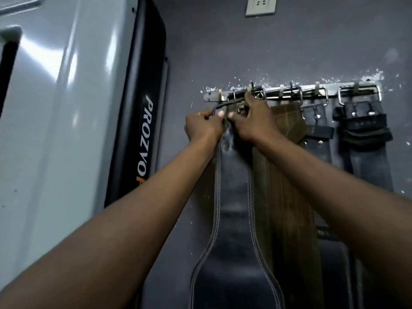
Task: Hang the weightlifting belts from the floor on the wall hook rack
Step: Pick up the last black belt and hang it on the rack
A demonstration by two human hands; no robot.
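A metal hook rack (312,89) is fixed to the grey wall. A black weightlifting belt (234,208) with white stitching hangs down from its left end. My left hand (204,127) pinches the belt's strap end just left of the buckle. My right hand (252,121) grips the buckle area, fingers reaching up to the second hook. To the right hang a brown belt (287,175), a dark belt (318,139) and another black belt (365,139), each by its buckle on a hook.
A large grey and black gym machine (78,108) marked PROZVO stands close on the left. A wall socket (260,5) sits above the rack. Paint is chipped around the rack.
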